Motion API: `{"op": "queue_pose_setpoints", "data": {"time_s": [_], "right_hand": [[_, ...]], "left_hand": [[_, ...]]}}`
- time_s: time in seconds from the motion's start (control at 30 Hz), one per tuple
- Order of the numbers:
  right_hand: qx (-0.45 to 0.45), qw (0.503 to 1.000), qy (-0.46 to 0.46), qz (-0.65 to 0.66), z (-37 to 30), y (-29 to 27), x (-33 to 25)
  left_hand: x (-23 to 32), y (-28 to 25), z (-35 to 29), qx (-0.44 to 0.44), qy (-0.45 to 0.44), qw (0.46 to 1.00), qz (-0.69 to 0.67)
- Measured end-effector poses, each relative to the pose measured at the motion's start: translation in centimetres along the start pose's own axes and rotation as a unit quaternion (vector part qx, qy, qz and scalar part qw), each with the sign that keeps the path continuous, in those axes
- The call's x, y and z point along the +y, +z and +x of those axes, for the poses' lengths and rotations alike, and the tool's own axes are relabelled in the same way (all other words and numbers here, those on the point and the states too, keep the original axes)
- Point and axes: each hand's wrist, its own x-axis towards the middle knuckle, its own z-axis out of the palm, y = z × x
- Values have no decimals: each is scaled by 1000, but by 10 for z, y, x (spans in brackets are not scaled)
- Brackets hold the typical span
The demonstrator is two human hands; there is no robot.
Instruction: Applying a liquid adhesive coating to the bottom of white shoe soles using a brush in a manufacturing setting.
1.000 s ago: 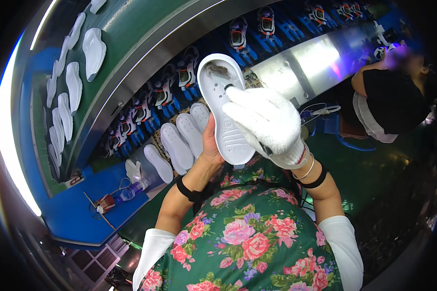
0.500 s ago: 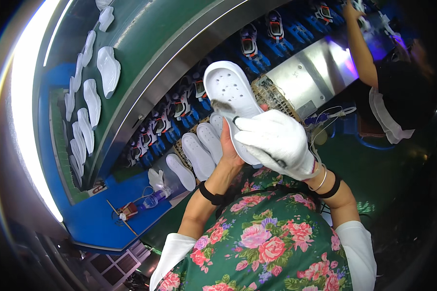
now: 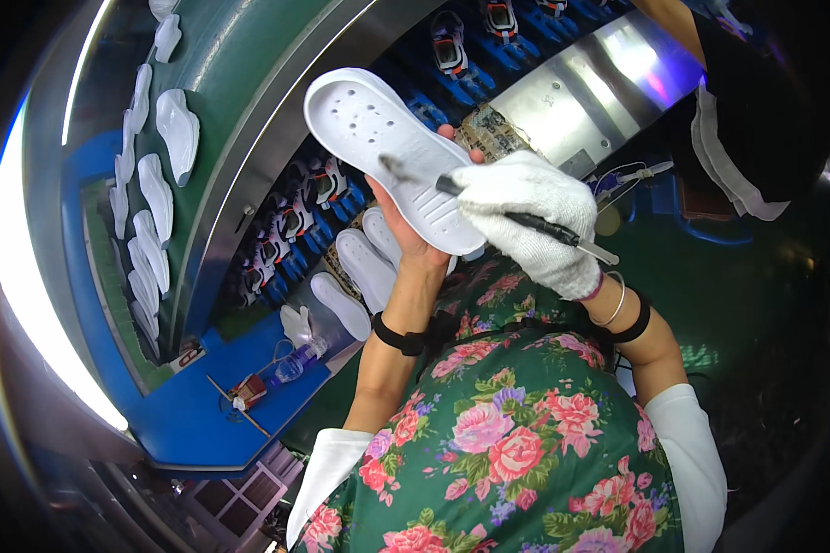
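Note:
My bare left hand is wrapped round a white shoe sole from below, with fingertips showing past its right edge. The sole lies tilted in front of me, its hollowed face up, with small holes at the wide end and ridges toward the heel. In a white knitted glove, my right hand is closed on a brush with a dark handle and a flat metal end. Its blurred bristles are over the sole's middle; whether they touch it I cannot tell.
Several white soles lie beyond my left forearm. More soles ride a green conveyor at left, behind a metal rail. Shoe uppers stand on blue racks. A blue table holds a purple-and-clear bottle. Another person's arm shows at upper right.
The sole and my left hand have moved up and left. My right hand has turned, so more of the brush handle shows, and the bristles have shifted slightly up and left.

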Motion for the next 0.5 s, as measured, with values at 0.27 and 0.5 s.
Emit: {"op": "queue_pose_setpoints", "data": {"time_s": [0.27, 0.5], "right_hand": [[-80, 996, -18, -19, -7, -1, -8], [-83, 982, -130, -105, -14, 0, 3]], "left_hand": [[10, 1, 10, -61, -46, 994, 74], [14, -4, 19, -77, -44, 993, 77]]}}
